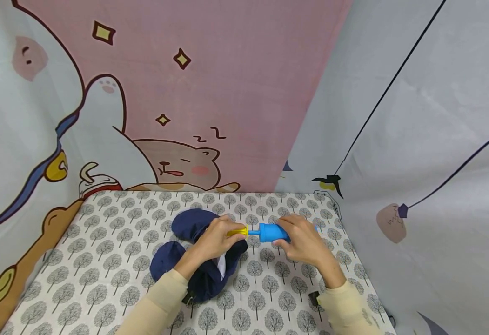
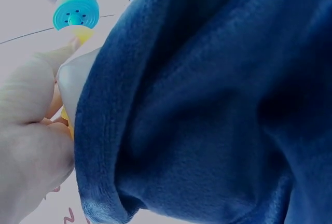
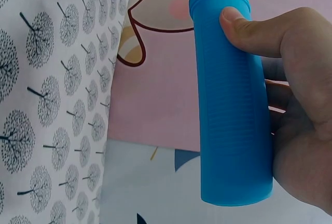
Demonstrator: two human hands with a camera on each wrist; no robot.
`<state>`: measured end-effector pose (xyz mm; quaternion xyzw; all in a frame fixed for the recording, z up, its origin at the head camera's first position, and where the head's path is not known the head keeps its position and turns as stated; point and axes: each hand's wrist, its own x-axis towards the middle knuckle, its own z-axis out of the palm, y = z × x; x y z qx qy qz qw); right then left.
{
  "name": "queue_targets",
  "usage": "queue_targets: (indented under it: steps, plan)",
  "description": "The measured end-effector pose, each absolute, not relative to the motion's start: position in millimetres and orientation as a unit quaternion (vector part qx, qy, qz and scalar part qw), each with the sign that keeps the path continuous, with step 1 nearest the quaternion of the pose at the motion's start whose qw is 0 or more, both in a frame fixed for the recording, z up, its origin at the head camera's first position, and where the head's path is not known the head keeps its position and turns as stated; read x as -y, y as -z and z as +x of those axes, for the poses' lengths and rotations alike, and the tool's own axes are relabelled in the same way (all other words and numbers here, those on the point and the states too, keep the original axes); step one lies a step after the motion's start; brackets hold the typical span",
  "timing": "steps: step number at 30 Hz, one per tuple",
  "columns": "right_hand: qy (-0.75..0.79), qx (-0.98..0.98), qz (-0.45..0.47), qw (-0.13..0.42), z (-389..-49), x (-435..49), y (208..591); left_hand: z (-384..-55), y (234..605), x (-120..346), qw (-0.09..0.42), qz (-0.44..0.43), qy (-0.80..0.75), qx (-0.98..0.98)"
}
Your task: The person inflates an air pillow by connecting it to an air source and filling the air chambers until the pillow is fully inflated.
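Observation:
A small hand pump with a blue barrel (image 1: 268,232) and a yellow handle (image 1: 240,231) is held level above the table. My left hand (image 1: 215,237) grips the yellow handle, while my right hand (image 1: 304,239) is wrapped round the barrel. A short length of blue rod shows between handle and barrel. Below and beside my left hand lies a navy, curved plush neck pillow (image 1: 191,223); a white piece (image 1: 221,265) shows at its inner side. In the left wrist view the navy fabric (image 2: 171,130) fills much of the picture and hides part of the left fingers.
The table wears a white cloth (image 1: 118,279) printed with grey trees. A small dark object (image 1: 313,298) sits by my right sleeve. Behind and to the right hang a pink cartoon curtain (image 1: 244,93) and a whitish curtain (image 1: 437,139).

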<state>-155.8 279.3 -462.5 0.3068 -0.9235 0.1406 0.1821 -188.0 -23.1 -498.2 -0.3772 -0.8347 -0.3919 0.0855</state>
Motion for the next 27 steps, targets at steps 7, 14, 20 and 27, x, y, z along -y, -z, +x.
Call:
queue_targets:
  steps: [7, 14, 20, 27]
  plan:
    - [-0.139, 0.921, 0.318, 0.18, -158, -268, 464, -189, 499, 21, 0.079, -0.377, 0.389, 0.837]
    - [-0.14, 0.929, 0.306, 0.155, -155, -273, 461, -190, 497, 25, 0.084, -0.382, 0.375, 0.84]
    - [-0.143, 0.936, 0.285, 0.146, -152, -299, 461, -191, 497, 28, 0.07, -0.376, 0.372, 0.846]
    - [-0.161, 0.942, 0.263, 0.129, -146, -326, 459, -192, 499, 32, 0.069, -0.372, 0.374, 0.847]
